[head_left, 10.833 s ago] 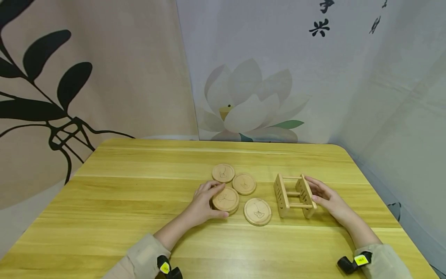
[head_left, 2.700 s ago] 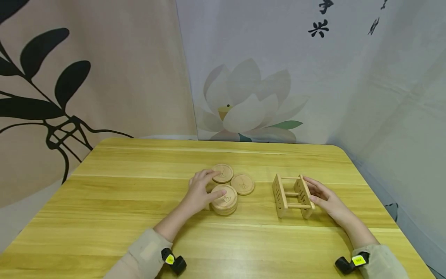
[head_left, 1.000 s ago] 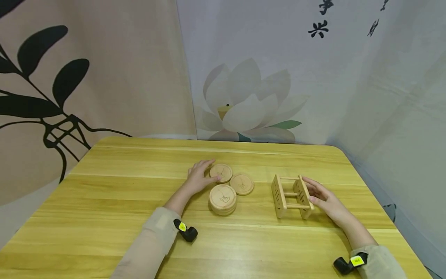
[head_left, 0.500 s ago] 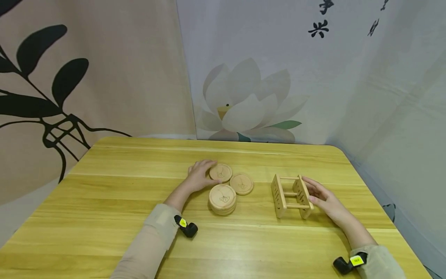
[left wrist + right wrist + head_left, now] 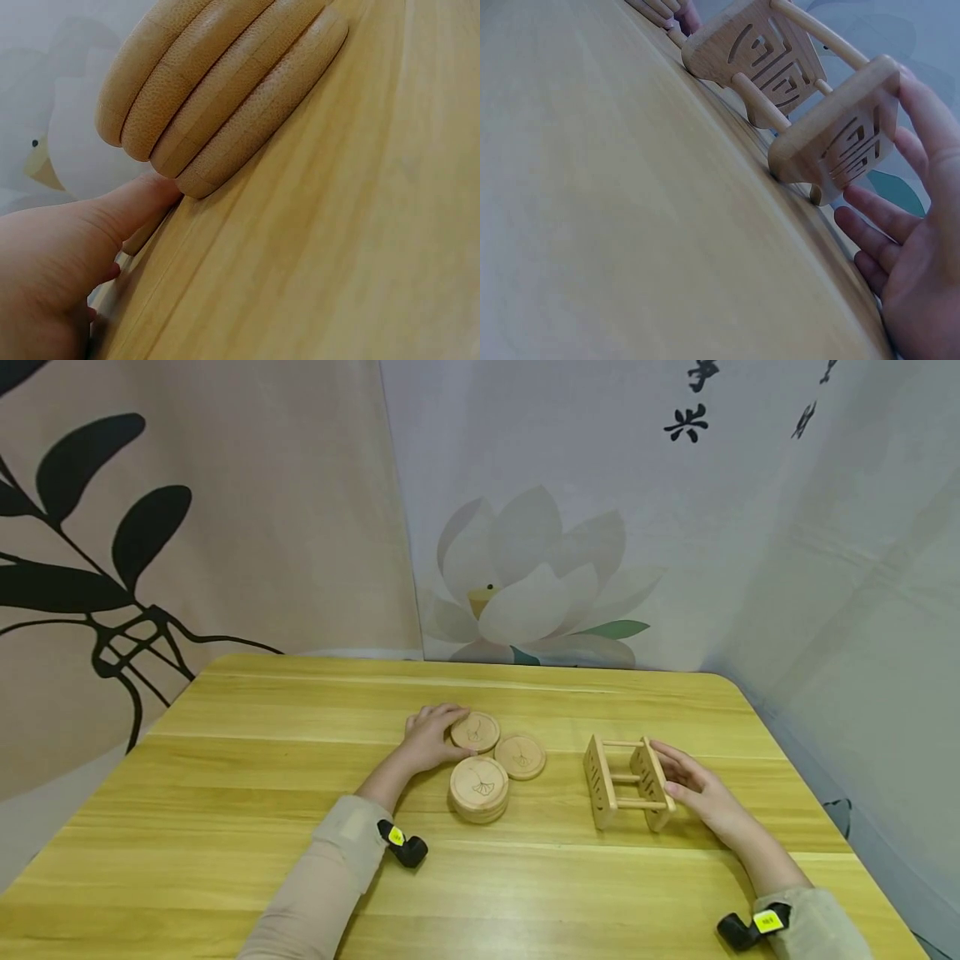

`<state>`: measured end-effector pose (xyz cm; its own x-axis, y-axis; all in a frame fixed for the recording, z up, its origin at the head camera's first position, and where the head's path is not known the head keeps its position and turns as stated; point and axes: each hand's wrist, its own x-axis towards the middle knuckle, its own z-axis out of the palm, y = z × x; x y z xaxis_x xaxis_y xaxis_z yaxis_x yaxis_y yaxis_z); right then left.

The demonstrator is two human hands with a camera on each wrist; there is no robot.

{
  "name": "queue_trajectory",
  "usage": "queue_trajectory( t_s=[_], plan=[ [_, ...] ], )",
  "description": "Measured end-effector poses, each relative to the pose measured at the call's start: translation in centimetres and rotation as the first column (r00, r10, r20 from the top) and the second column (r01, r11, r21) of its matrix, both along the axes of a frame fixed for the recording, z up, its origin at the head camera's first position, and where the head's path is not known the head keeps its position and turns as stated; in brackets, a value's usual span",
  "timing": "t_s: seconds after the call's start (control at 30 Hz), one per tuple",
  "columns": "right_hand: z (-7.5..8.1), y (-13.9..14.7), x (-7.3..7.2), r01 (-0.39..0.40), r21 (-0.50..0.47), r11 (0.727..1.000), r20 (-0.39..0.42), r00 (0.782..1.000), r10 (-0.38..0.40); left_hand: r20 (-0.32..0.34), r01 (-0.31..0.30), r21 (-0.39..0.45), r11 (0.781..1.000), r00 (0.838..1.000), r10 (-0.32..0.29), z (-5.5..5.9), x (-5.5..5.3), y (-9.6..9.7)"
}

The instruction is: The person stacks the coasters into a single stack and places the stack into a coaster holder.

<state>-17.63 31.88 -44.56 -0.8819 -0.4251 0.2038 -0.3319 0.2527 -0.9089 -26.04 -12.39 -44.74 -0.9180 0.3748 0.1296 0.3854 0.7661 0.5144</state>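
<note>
In the head view my left hand (image 5: pixel 431 739) has its thumb and fingers at opposite edges of a round wooden coaster (image 5: pixel 476 732), which lies flat at the back. Just in front of it stands a neat stack of several coasters (image 5: pixel 479 787), the top one engraved with a ginkgo leaf. The left wrist view shows the stack's rounded edges (image 5: pixel 210 82), with my thumb (image 5: pixel 142 199) passing beside its foot. My right hand (image 5: pixel 701 785) holds the right side panel of a wooden coaster rack (image 5: pixel 630 777) between thumb and fingers; the rack stands on the table with nothing in it.
Another single coaster (image 5: pixel 521 756) lies flat to the right of the one at my left hand, between it and the rack. The wooden table (image 5: pixel 247 793) reaches back to a printed curtain (image 5: pixel 570 460). Black cameras (image 5: pixel 402 845) are strapped at both wrists.
The coaster formerly lying nearest the rack is now on top of the stack. My left hand has left the stack, moved back, and its thumb and fingers have drawn in around the far coaster.
</note>
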Motion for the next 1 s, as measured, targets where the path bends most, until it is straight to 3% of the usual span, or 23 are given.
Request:
queue_trajectory(
  t_s=[0.43,1.0],
  plan=[
    [0.08,0.07,0.07,0.003,0.002,1.0,0.01,1.0,-0.003,-0.028,-0.007,0.048,0.999,1.0,0.008,-0.36,-0.04,-0.17],
    [-0.04,0.07,0.02,0.001,0.001,1.0,0.002,1.0,-0.001,-0.04,-0.065,0.181,0.981,0.997,0.073,-0.1,0.19,-0.23]
  ],
)
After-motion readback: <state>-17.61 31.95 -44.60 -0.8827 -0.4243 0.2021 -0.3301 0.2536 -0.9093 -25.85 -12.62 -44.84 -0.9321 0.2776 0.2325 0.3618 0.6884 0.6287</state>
